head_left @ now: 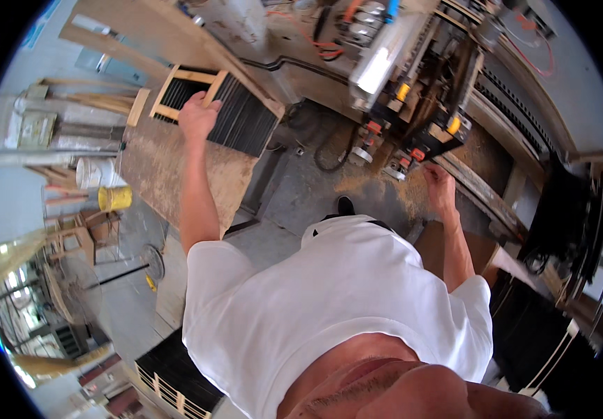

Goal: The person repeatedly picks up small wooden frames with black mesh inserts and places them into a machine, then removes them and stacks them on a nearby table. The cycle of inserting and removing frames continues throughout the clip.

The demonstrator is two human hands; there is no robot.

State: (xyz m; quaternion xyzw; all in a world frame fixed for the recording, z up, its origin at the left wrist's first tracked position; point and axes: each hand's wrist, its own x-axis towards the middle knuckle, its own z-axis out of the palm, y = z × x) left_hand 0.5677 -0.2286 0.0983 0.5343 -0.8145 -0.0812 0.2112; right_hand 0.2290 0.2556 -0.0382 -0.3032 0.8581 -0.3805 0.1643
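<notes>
My left hand point(199, 117) is closed on the near end of a light wooden frame point(188, 75), which lies over dark slats. A stack of dark strips point(245, 115) sits beside the frame on a worn brown board table point(169, 167). Off to the right, my right hand point(441, 187) has its fingers curled together close to the near end of a machine point(417, 133). Whatever those fingers hold, if anything, is too small to make out. The machine has dark metal heads with red and yellow parts and a pale cylinder point(380, 66).
Sawdust point(403, 195) covers the floor under the machine, with a hose point(326, 164) nearby. A long rail point(483, 192) runs at the right. White point(95, 172) and yellow point(115, 198) buckets stand left of the table. Dark bundled strips point(179, 370) lie behind me.
</notes>
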